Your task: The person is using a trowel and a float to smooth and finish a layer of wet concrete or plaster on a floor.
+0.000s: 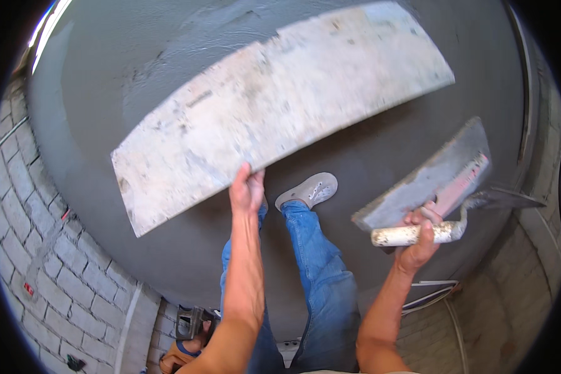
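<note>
My left hand (247,190) grips the near edge of a large, whitish, stained board (280,103), thumb on its upper face and the other fingers partly hidden. The board is tilted, its right end farther from me. In my right hand (421,243) are two tools together. One is a pointing trowel with a worn white handle (396,235) and a dark blade (505,199) reaching right. The other is a rectangular plastering float (427,181), grey and edged with mortar, its reddish grip running under my fingers.
Smooth grey cement (380,149) spreads under my feet, wetter and streaked beyond the board. My grey clog (308,190) stands on it. Block walls (68,249) rise at left and lower right. White cable (430,299) lies near the right wall; a dark object (192,323) sits at lower left.
</note>
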### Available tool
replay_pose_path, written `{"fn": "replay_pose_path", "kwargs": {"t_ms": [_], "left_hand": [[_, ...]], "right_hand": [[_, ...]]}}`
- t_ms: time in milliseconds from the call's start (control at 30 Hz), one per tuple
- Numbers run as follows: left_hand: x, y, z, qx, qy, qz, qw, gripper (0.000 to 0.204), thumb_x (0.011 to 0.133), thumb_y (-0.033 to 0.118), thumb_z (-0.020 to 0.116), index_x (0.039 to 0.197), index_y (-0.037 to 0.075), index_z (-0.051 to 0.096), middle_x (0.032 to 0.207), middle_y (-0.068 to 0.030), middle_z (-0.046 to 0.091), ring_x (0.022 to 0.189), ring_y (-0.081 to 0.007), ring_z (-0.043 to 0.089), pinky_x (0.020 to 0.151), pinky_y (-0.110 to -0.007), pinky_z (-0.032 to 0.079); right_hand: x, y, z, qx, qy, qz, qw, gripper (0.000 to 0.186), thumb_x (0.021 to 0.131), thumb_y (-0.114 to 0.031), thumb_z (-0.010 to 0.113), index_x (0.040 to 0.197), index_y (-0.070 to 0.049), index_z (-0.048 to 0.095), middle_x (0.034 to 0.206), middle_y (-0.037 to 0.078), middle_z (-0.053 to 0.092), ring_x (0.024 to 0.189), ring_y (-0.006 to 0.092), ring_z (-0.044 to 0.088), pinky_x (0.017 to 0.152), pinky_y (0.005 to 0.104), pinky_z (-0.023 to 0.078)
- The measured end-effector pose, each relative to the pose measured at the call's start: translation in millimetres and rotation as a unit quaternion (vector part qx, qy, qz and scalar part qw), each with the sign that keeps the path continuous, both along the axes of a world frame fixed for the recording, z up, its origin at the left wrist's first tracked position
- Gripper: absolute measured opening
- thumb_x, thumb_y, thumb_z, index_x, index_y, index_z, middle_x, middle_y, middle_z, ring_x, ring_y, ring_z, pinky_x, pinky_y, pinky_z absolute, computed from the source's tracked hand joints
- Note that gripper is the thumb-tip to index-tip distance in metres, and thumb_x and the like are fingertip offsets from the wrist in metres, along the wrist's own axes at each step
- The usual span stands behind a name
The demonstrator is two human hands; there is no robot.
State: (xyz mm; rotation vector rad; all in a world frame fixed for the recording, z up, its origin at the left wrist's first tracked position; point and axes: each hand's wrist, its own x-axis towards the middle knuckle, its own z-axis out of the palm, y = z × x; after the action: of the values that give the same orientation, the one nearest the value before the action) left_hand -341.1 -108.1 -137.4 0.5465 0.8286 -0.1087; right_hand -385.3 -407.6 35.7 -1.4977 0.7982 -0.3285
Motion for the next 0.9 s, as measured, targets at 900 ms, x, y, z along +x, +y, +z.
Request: {"fn": "replay_pose_path", "kwargs": {"t_ms": [900], "left_hand": [[-119,5,11,-0.033,0.132,-0.002,0.991,0.032,0.083,0.006,0.062,0.114,0.004,0.055,0.112,-0.0081,0.063,0.104,-0.021,0.06,0.091,-0.035,0.05]], "right_hand": [[12,-36,57,-0.022,0.016,0.148,0.989,0.028,0.083,-0.016,0.053,0.104,0.002,0.056,0.112,0.014,0.05,0.08,0.0147,0.044,0.073,0.0327,0.041]]}}
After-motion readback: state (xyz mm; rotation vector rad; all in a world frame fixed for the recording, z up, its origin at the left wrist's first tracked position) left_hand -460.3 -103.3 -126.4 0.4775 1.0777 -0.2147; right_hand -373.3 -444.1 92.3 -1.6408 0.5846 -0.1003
